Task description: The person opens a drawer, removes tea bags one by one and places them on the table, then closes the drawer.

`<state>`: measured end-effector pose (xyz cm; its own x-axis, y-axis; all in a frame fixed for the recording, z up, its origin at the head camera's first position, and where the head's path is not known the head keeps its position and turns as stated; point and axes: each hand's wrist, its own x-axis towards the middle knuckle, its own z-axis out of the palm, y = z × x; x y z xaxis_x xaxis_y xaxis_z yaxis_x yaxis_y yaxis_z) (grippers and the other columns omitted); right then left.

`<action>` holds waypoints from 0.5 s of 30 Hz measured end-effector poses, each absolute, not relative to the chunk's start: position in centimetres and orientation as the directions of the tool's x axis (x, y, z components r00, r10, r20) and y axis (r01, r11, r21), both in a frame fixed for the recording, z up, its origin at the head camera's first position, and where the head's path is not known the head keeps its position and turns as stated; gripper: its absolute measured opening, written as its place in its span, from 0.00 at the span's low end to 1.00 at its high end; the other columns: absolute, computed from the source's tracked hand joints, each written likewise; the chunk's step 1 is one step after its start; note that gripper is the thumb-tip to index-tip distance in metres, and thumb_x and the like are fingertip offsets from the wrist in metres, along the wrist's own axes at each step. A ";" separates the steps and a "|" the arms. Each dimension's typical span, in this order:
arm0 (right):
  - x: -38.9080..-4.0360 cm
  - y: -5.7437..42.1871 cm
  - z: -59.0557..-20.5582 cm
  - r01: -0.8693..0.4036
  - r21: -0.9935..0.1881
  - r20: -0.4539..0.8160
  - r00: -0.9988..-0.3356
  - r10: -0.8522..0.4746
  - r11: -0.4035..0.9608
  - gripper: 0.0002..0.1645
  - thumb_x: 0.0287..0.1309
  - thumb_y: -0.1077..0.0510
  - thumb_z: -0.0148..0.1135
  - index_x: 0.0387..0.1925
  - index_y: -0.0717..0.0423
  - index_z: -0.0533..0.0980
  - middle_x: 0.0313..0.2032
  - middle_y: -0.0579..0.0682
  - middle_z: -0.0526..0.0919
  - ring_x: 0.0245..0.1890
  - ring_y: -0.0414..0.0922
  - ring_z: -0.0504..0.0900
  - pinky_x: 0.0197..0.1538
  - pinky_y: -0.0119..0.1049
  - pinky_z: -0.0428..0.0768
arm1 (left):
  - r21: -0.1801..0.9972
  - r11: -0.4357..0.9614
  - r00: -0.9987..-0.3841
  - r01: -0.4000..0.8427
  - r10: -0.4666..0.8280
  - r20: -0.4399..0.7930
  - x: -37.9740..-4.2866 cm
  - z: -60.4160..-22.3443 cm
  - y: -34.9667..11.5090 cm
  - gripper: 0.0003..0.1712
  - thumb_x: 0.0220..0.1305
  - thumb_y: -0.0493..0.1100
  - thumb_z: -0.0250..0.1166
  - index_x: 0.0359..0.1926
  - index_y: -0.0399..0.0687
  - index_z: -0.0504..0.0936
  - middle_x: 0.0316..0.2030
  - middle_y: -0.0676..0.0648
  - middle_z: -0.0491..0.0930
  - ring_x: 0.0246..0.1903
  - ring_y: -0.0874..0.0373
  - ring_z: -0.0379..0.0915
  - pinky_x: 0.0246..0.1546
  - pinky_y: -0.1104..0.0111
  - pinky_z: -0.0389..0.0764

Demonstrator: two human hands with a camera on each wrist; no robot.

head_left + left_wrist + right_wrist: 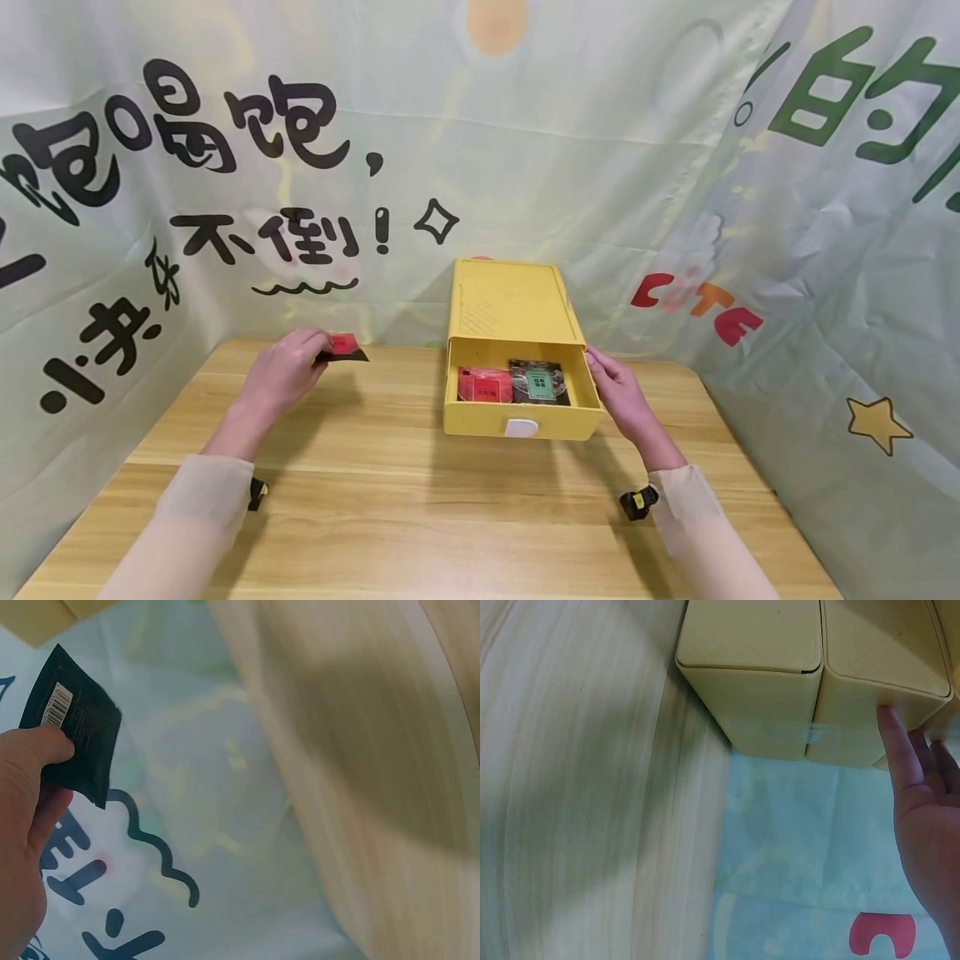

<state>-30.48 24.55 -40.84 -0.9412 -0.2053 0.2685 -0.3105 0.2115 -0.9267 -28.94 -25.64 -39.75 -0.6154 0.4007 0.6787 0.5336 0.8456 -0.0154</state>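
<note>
My left hand [283, 371] pinches a small flat sachet [344, 342] above the table, left of a yellow drawer box [510, 300]. Red shows on one face of the sachet; in the left wrist view, the dark back of the sachet [90, 742] carries a white barcode label, with the thumb lying over it. The box's top drawer [480, 421] is pulled out. Inside lie a red sachet [483, 385] and a black sachet with a green label [538, 382]. Fairly straight fingers of my right hand [618, 392] touch the box's right side, also seen in the right wrist view.
The wooden table [337, 517] extends toward me under both forearms. A printed cloth [390, 150] with large lettering hangs behind the box and along both sides. A pale tab handle [522, 428] sits on the drawer front. Small black devices are on both wrists.
</note>
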 end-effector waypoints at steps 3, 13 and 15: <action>-30.5 24.6 -40.8 -0.316 -0.924 0.273 -0.940 -0.206 0.215 0.31 0.64 0.44 0.46 0.64 0.52 0.61 0.62 0.59 0.63 0.47 0.47 0.74 0.43 0.30 0.78 | -0.032 0.842 -0.612 0.539 0.417 0.672 -29.6 -40.0 -25.9 0.13 0.40 0.30 0.70 0.29 0.43 0.77 0.34 0.46 0.78 0.36 0.52 0.72 0.32 0.58 0.80; -30.5 24.7 -40.9 -0.325 -0.923 0.281 -0.935 -0.215 0.208 0.29 0.65 0.47 0.45 0.64 0.54 0.60 0.62 0.62 0.63 0.46 0.46 0.75 0.43 0.30 0.78 | -0.059 0.842 -0.681 0.536 0.472 0.559 -32.1 -40.7 -26.7 0.12 0.41 0.30 0.67 0.28 0.43 0.73 0.31 0.47 0.75 0.31 0.52 0.70 0.29 0.59 0.79; -30.5 24.7 -40.9 -0.331 -0.921 0.286 -0.933 -0.218 0.205 0.29 0.65 0.47 0.45 0.64 0.54 0.60 0.62 0.62 0.63 0.46 0.46 0.75 0.43 0.30 0.78 | -0.060 0.842 -0.696 0.536 0.480 0.534 -32.7 -40.9 -26.9 0.12 0.41 0.29 0.66 0.28 0.43 0.73 0.30 0.47 0.75 0.30 0.53 0.70 0.29 0.59 0.79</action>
<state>-30.55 24.68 -40.88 -0.9329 -0.2181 0.2864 -0.3308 0.2051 -0.9211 -32.68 -26.92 -40.87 -0.6957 0.4802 0.5343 0.5357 0.8423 -0.0595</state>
